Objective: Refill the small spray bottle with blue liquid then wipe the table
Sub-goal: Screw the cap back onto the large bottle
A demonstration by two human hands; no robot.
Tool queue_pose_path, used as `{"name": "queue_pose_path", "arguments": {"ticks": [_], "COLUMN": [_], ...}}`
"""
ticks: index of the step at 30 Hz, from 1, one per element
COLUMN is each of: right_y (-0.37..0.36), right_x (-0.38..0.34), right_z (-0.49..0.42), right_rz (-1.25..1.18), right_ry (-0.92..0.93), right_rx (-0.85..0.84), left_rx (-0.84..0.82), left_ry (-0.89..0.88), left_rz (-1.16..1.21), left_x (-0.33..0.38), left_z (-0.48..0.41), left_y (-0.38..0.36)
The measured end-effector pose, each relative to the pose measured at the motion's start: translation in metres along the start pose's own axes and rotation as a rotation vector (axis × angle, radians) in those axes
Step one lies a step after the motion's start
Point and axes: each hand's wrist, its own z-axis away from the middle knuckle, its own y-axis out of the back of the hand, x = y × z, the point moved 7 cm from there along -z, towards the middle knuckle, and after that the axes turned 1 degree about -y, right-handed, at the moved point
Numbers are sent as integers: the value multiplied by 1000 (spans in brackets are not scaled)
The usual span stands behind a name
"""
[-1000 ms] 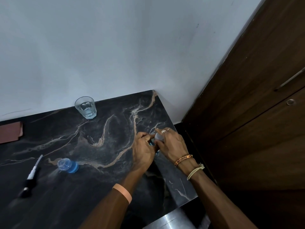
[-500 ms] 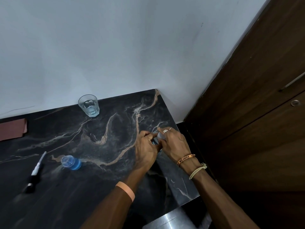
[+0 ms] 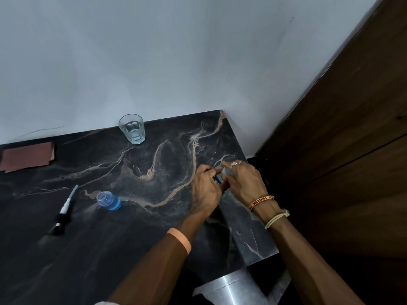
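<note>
A small clear spray bottle (image 3: 109, 201) holding blue liquid stands uncapped on the dark marble table (image 3: 136, 216), left of centre. Its black-and-white spray head (image 3: 63, 213) with a dip tube lies flat further left. Near the table's right edge, my left hand (image 3: 204, 190) and my right hand (image 3: 242, 183) both grip a larger refill bottle (image 3: 220, 178). My left hand holds its body and my right hand's fingers curl over its whitish cap. Most of that bottle is hidden by my hands.
A clear drinking glass (image 3: 132, 128) with some water stands at the back by the white wall. A reddish-brown cloth (image 3: 27, 156) lies at the far left back edge. A dark wooden cabinet (image 3: 341, 150) rises right of the table. A metal surface (image 3: 231, 289) shows below the table's front corner.
The view has shifted slightly, so the table objects appear further right. Both hands stay on the refill bottle with only small finger movements at the cap.
</note>
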Motion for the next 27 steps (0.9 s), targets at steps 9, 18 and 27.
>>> {"name": "queue_pose_path", "arguments": {"ticks": [9,18,27], "right_y": [-5,0,-11], "right_x": [-12,-5,5], "right_z": [1,-2,-6], "right_rz": [123,12,-82], "right_ry": [113,79,0], "right_rx": [-79,-2,25], "left_rx": [-19,-38,-49], "left_ry": [27,17,-1], "left_rz": [2,26,25], "left_x": [2,1,-1], "left_z": [1,-1,0], "left_y": [6,1,-1]}}
